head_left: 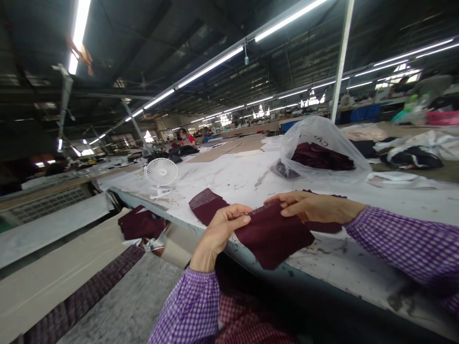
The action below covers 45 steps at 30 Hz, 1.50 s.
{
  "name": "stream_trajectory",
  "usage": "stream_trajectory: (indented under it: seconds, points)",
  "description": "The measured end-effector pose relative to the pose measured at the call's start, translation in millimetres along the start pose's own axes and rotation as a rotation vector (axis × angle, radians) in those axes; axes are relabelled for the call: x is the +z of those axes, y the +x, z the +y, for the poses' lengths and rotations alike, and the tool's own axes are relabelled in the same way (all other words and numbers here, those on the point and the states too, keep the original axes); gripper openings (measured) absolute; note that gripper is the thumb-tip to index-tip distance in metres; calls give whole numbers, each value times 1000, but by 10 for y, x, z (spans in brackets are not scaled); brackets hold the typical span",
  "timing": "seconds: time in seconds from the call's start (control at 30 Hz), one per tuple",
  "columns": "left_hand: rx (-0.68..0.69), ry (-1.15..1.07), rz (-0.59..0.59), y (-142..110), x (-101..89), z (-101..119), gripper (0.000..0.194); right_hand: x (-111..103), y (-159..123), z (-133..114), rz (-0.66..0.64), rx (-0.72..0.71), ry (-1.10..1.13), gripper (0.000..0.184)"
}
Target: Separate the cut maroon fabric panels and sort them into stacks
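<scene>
Our left hand (218, 232) and right hand (319, 207), fingers (241, 221) pinching maroon cloth (275, 239) at five o'clock, seem to align its edge; shifting needs even tension.

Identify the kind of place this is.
Probably a garment workshop: both hands, left and right, hold a cut maroon piece over a long table, and a clear bag holds more maroon fabric.

Purple-and-white checked sleeves (405, 243) (gathered cuffs (205, 277))
</scene>
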<state>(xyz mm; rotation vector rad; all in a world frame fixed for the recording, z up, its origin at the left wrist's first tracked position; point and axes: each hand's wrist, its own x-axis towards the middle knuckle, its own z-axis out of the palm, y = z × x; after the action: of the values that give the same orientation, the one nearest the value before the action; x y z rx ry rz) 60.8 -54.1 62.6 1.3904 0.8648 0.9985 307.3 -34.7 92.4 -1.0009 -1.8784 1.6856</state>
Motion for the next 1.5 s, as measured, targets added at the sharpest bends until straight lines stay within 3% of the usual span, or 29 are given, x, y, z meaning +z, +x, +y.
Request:
stream_trajectory:
  seconds: [0.1,0.27,0.47,0.6,0.8,0.93,1.33,1.5]
  points:
    - [10,60,-58,-85,-65,4,45,41,-3,-7,-7,-1,-150,52]
    - [11,365,25,16,-90,-179,41,91,104,193,57,45,-424,51]
    - [96,811,166,214,256,-252,26,66,146,271,92,-12,-527,50]
    - [130,961,193,279,472,-356,20,26,147,263,172,-71,-825,44]
    - [276,1213,163,235,549,-487,28,-98,159,268,228,-253,-1148,20]
    - [331,1300,139,224,543,-504,32,-139,192,372,206,-354,-1342,24]
    - [345,1327,124,236,541,-517,34,-114,217,418,179,-384,-1482,22]
    - [373,1345,108,236,535,-533,35,-64,217,470,154,-444,-1656,22]
